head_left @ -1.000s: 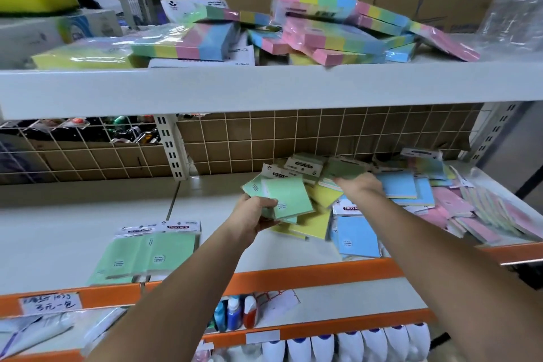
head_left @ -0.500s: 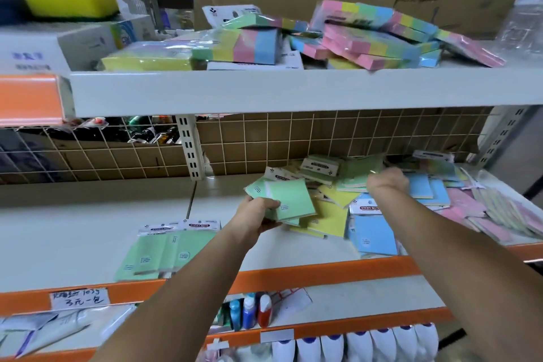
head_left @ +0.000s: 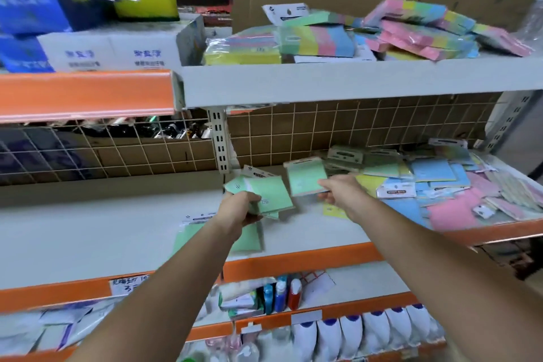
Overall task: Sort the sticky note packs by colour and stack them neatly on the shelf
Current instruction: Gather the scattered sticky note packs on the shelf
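Observation:
My left hand [head_left: 239,207] grips a small fan of green sticky note packs [head_left: 270,192] above the middle shelf [head_left: 88,232]. My right hand [head_left: 338,189] pinches one more green pack [head_left: 305,175] by its lower right corner, just right of the left hand's packs. Below my left forearm, a few green packs [head_left: 248,239] lie flat near the shelf's front edge. A mixed pile of blue packs [head_left: 435,170], pink packs [head_left: 452,211], yellow and green ones covers the right end of the shelf. A yellow pack [head_left: 333,210] lies under my right wrist.
The upper shelf [head_left: 352,82] carries rainbow-striped note blocks [head_left: 317,40], white boxes [head_left: 117,50] and cardboard cartons behind. A wire grid [head_left: 352,132] backs the middle shelf. Below its orange front rail [head_left: 293,266] stand small bottles [head_left: 280,294] and white pouches [head_left: 352,335].
My right hand has drawn back from the mixed pile with a green pack and brought it leftward toward my left hand's packs. The view has shifted left.

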{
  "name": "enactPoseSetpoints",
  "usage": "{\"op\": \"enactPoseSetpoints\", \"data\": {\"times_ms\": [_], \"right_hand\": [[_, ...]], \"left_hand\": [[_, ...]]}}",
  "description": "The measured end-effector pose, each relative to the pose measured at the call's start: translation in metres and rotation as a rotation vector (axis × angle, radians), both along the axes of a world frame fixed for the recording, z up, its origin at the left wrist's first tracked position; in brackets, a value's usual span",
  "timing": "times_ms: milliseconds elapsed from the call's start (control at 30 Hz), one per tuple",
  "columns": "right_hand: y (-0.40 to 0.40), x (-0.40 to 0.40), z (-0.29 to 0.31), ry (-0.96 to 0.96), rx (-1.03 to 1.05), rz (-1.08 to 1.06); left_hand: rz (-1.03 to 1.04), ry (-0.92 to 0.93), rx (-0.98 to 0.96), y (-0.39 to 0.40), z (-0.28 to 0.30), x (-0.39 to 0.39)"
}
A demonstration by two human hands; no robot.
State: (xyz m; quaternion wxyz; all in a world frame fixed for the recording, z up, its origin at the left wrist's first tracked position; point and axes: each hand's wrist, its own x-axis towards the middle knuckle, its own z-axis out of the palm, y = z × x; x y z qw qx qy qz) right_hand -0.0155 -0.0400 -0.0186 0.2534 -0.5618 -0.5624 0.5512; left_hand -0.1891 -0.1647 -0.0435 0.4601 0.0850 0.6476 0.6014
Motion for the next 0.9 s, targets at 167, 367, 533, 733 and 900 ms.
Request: {"op": "enactPoseSetpoints", "data": {"times_ms": [167,367,533,733,900], "right_hand": [[-0.039,-0.034,-0.021,0.008,-0.088,0.2],[-0.068,-0.061,-0.036,0.044,-0.149,0.287],[-0.083,-0.071,-0.045,-0.02,-0.16,0.308],[-0.092,-0.071,-0.055,-0.157,-0.165,0.285],[-0.094,-0.069,-0.057,-0.252,-0.078,0.324]], "left_hand": [[0.064,0.044,-0.051,-0.033,0.002,-0.03],[0.094,0.08,-0.09,-0.067,-0.002,-0.051],[0.093,0.134,-0.188,-0.08,-0.012,-0.063],[0.078,0.106,-0.203,-0.09,-0.014,-0.065],[0.073,0.062,-0.165,-0.092,-0.013,-0.063]]}}
